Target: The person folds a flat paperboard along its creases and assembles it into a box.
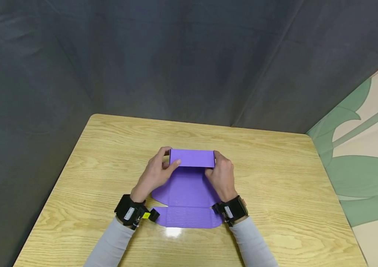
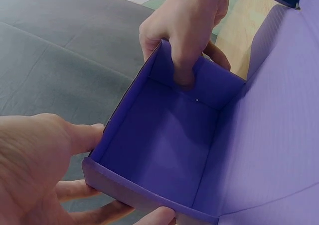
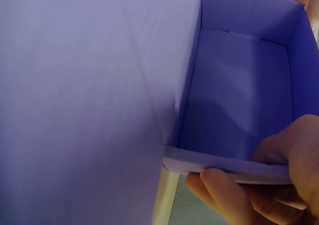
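Note:
A purple cardboard box (image 1: 195, 158) is held up on its edge over the table, its hollow inside showing in the left wrist view. Its lid flap (image 1: 189, 196) spreads out toward the person. My left hand (image 1: 155, 170) grips one end of the box, thumb at the rim corner and fingers along the outside of the end wall. At the opposite end, my right hand (image 1: 223, 176) pinches the wall (image 3: 229, 165), with the thumb inside the box and the fingers outside. In both wrist views, the inside of the box (image 2: 159, 135) holds nothing.
A light wood-grain table (image 1: 109, 155) lies under the hands. Dark grey cloth (image 1: 175, 66) hangs behind and to the left of it. On the right is a fabric (image 1: 369, 170) with green leaf shapes.

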`<state>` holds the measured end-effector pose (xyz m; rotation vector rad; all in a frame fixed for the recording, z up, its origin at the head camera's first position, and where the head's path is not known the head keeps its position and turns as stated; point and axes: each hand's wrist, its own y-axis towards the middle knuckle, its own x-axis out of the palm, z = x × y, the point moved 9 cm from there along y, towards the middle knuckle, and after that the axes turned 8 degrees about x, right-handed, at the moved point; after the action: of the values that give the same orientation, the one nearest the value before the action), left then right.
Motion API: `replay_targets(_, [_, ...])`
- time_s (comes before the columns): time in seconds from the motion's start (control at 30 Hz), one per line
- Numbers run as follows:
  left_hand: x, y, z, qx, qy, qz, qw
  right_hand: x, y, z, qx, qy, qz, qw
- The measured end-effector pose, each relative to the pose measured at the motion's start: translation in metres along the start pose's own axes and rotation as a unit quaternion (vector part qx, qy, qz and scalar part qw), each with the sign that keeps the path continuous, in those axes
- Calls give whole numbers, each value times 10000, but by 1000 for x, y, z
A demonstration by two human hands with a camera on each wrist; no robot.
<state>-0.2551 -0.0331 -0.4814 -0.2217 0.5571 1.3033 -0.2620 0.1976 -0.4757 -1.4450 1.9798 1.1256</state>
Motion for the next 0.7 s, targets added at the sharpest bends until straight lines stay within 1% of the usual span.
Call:
replay_targets(0.1, [0,-1,-1,51,44,-41,10000,2,-1,2,21,-43,-102,9999])
replay_targets(0.2, [0,-2,-1,94,-21,-223,9997,1,-1,1,2,-54,-166,9998])
replay_targets(0.3, [-2,-3,-2,82,-239,-375,9990,-1,1,-3,-76,-19,-167,9998])
replay_targets(0.37, [-5,-3,-2,8,-440,-429,9981,-2,2,-5,-130,25,-148,9998])
replay_targets(0.47, [-11,-3,-3,-25,-700,-416,9967,-4,5,-7,-134,117,-152,9997])
replay_targets(0.6, [-16,-2,-3,-20,-916,-356,9952,-10,6,-9,-71,288,-200,9994])
replay_targets(0.7, [-20,-2,-3,33,-1116,-275,9934,-17,7,-12,-181,510,-299,9981])
